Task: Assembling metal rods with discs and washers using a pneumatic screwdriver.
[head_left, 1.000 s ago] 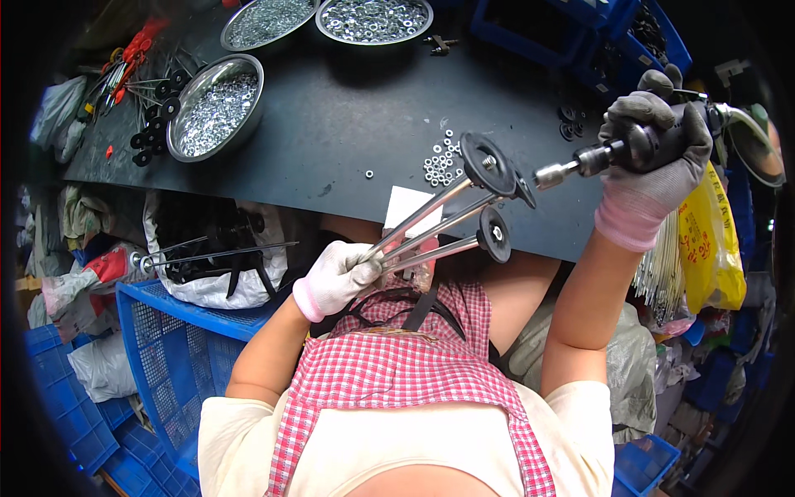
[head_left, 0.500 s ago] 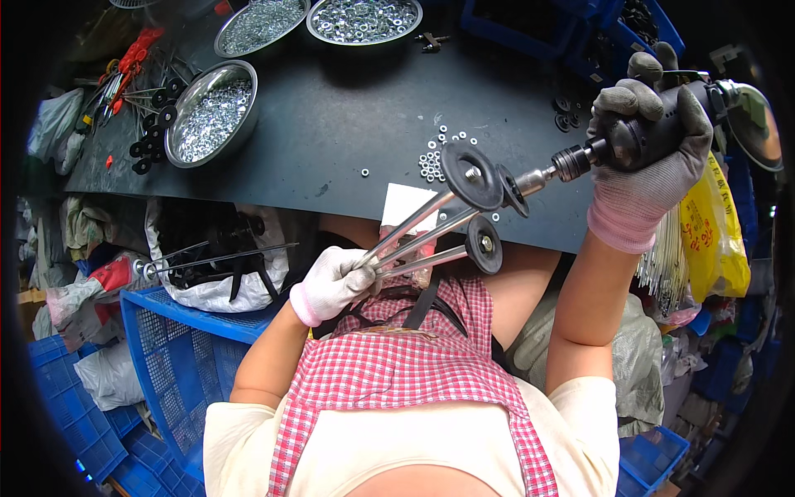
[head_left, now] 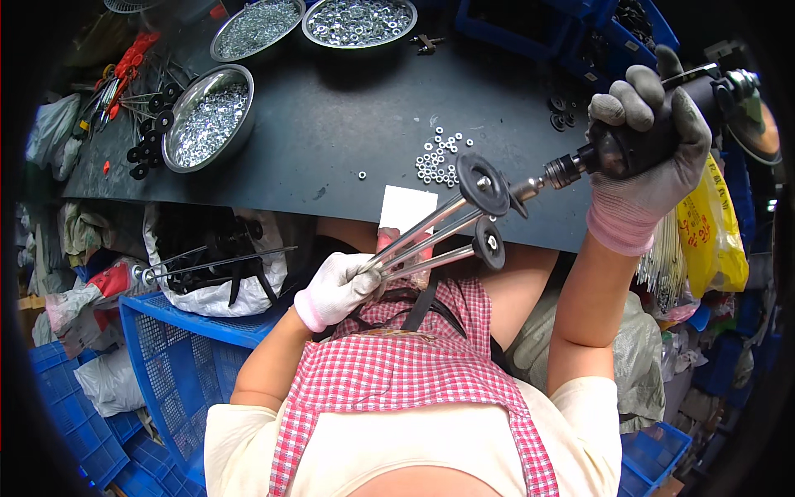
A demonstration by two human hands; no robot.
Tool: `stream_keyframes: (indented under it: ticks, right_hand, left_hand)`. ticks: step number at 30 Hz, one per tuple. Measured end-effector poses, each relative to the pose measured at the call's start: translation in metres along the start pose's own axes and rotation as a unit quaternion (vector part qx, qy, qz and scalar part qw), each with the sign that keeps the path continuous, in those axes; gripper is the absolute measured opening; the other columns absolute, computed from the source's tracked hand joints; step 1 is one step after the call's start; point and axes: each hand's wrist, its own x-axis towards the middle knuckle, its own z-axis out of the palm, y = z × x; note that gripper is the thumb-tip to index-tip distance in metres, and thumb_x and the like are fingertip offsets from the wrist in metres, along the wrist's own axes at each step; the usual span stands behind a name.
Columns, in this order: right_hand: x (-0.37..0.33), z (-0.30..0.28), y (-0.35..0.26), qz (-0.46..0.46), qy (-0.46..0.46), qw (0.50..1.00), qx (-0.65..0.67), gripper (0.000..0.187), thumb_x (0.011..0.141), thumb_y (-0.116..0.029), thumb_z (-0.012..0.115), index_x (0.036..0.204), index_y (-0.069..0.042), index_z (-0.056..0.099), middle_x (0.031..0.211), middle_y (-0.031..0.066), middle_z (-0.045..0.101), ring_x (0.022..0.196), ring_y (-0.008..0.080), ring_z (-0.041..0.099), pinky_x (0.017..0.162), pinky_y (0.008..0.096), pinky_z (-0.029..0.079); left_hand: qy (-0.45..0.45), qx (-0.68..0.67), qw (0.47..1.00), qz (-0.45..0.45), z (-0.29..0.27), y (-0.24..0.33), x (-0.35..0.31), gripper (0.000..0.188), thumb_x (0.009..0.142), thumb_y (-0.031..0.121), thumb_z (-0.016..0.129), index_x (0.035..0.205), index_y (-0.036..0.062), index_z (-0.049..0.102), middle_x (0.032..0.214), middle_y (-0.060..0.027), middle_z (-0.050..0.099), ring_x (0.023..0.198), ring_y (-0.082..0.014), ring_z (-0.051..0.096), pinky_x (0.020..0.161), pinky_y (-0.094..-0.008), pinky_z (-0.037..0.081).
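My left hand (head_left: 341,288), in a pale glove, is closed around several thin metal rods (head_left: 418,230) in front of my apron. Black round discs (head_left: 472,180) sit at the rods' far ends, and nuts show at the centres of two. In my right hand (head_left: 654,137), gloved in grey and pink, is a black power driver (head_left: 625,153), gripped by its body. Its metal socket (head_left: 528,189) points left and meets the end of the middle rod, whose disc is seen nearly edge-on. Whether a nut sits inside the socket is hidden.
Loose nuts (head_left: 437,161) lie on the dark table (head_left: 323,132) beyond the discs. Steel bowls of small metal parts (head_left: 247,124) stand at the left and back. A blue crate (head_left: 186,348) is at my left, and a yellow bag (head_left: 714,228) hangs at the right.
The rods and their discs have shifted slightly right and turned a little, with my left hand following. The socket stays at the middle rod's end, and the driver has tilted slightly.
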Motion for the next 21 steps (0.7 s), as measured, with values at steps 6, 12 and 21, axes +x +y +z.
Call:
stream_keyframes:
  ticks: [6, 12, 21]
  right_hand:
    - [-0.001, -0.007, 0.001, -0.002, 0.037, 0.997, 0.068, 0.031, 0.08, -0.013, 0.05, 0.106, -0.001, 0.04, 0.073, 0.0021, 0.04, 0.06, 0.0108, 0.043, 0.062, 0.0287, 0.037]
    - [0.001, -0.009, 0.0, 0.011, 0.012, 0.998, 0.061, 0.031, 0.081, -0.014, 0.05, 0.106, 0.0, 0.04, 0.074, 0.0025, 0.039, 0.061, 0.0106, 0.043, 0.062, 0.0283, 0.039]
    - [-0.004, -0.005, 0.005, 0.017, 0.027, 0.999, 0.039, 0.033, 0.082, -0.015, 0.048, 0.109, 0.002, 0.039, 0.075, 0.005, 0.04, 0.06, 0.0117, 0.044, 0.061, 0.0296, 0.04]
  left_hand:
    - [0.006, 0.074, 0.996, 0.044, 0.004, -0.002, 0.004, 0.059, 0.083, 0.057, 0.044, 0.062, 0.0022, 0.052, 0.051, -0.0022, 0.047, 0.047, -0.0105, 0.045, 0.046, -0.0245, 0.035]
    - [-0.003, 0.08, 0.996, 0.042, 0.008, 0.0, 0.005, 0.057, 0.084, 0.056, 0.045, 0.065, 0.0018, 0.052, 0.052, -0.0014, 0.047, 0.048, -0.0094, 0.044, 0.047, -0.0248, 0.034]
    - [0.011, 0.107, 0.992, 0.06, 0.012, 0.003, 0.005, 0.057, 0.085, 0.054, 0.045, 0.063, 0.0018, 0.052, 0.052, -0.0023, 0.047, 0.048, -0.0099, 0.043, 0.046, -0.0242, 0.035]
